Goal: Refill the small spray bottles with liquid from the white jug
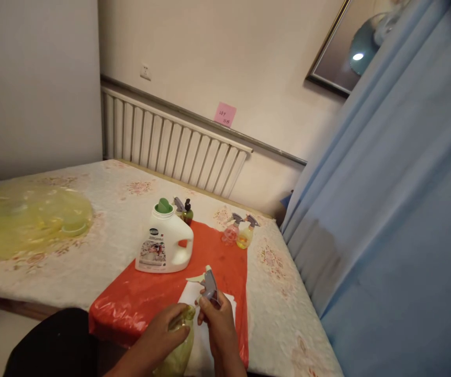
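My left hand (165, 332) is wrapped round a translucent yellow-green bottle (178, 353) near its neck. In my right hand (220, 324) is a grey spray trigger head (210, 285), held just above and to the right of the bottle's mouth. The trigger head looks separate from the bottle. Below both hands lies some white paper (190, 294) on a red plastic sheet (131, 303). A large white jug (165, 246) with a green inner spout stands upright on the sheet, beyond my left hand.
A pink spray bottle (230, 233) and a yellow spray bottle (245, 236) stand at the sheet's far right. Behind the jug is a dark green pump bottle (187, 213). A clear yellow inflated-looking plastic item (33, 217) lies left. A blue curtain (386, 209) hangs at right.
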Demonstrator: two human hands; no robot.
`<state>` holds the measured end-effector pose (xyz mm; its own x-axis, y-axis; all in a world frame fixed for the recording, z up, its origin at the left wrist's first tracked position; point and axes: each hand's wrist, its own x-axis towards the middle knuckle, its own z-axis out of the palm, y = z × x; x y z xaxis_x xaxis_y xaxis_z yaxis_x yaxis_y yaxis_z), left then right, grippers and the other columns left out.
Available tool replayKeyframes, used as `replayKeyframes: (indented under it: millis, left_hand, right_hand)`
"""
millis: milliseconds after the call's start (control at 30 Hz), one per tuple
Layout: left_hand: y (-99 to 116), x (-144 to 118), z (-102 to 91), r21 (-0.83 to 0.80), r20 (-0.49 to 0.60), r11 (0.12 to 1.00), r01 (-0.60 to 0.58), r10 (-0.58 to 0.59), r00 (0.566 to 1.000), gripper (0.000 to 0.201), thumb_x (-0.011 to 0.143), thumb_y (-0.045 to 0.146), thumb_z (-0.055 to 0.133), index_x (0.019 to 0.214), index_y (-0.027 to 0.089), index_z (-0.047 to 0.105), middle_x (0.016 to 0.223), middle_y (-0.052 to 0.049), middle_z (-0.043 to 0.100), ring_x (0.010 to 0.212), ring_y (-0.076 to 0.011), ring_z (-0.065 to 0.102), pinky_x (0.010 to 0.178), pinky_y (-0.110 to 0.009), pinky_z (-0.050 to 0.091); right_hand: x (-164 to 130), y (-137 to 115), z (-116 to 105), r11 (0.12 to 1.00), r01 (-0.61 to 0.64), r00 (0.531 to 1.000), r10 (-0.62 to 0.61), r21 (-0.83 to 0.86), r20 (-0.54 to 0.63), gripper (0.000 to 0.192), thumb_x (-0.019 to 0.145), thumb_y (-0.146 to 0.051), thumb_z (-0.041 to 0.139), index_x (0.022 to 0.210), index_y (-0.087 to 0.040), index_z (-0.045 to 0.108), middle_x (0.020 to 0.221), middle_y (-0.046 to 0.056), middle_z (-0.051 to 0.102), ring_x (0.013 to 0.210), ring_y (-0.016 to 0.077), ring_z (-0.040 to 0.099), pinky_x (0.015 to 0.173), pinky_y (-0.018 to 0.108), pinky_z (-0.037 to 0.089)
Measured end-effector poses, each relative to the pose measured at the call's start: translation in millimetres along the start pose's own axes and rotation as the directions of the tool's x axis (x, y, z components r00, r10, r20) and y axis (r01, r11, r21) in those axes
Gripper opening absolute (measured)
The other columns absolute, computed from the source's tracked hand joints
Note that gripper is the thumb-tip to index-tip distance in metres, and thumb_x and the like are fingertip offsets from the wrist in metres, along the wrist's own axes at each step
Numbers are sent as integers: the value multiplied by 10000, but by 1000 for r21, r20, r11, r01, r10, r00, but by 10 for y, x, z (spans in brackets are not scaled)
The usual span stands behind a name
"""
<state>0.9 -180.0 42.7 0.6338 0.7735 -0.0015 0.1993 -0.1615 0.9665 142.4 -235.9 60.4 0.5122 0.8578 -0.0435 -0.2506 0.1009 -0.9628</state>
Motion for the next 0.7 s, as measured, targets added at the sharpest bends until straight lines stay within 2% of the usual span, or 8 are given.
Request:
replayKeyframes:
  millis: [233, 400, 533, 700]
  left_hand:
    - [90, -26, -38, 131, 8, 989, -70, 70, 998, 319, 677, 238, 534, 941, 181, 704, 909, -40, 730, 872, -235, 658, 799, -305, 498]
    - [2, -30, -52, 213, -28, 973, -87, 95, 995, 344, 680, 242, 552, 983, 186, 704, 977, -61, 741, 929, -252, 663, 856, -329, 495]
    - [-60, -19, -98, 253, -37, 962, -103, 116, 993, 318, 693, 250, 566, 968, 182, 711, 980, -71, 743, 931, -263, 670, 858, -349, 508]
    - [-103, -9, -166, 286, -73, 953, -97, 123, 990, 320, 711, 273, 577, 980, 174, 720, 986, -85, 751, 925, -275, 683, 860, -376, 528]
  right_hand:
    - [3, -24, -23, 1000, 18, 1000, -18, 14, -13, 321, 658, -310, 778, 908, -134, 684, 742, -12, 627, 496, 73, 463, 477, 213, 387]
    - [11, -36, -77, 999, 52, 998, -52, 8, -46, 228, 706, -318, 775, 816, -151, 667, 623, -54, 552, 504, 76, 433, 487, 205, 376]
    - [49, -56, -143, 998, 67, 995, -65, 23, -82, 256, 733, -364, 778, 800, -156, 644, 582, -67, 508, 519, 82, 430, 497, 203, 383]
    - [96, -75, -201, 988, 55, 989, -34, 142, -143, 329, 707, -387, 812, 880, -150, 663, 689, -37, 598, 529, 72, 471, 506, 205, 417]
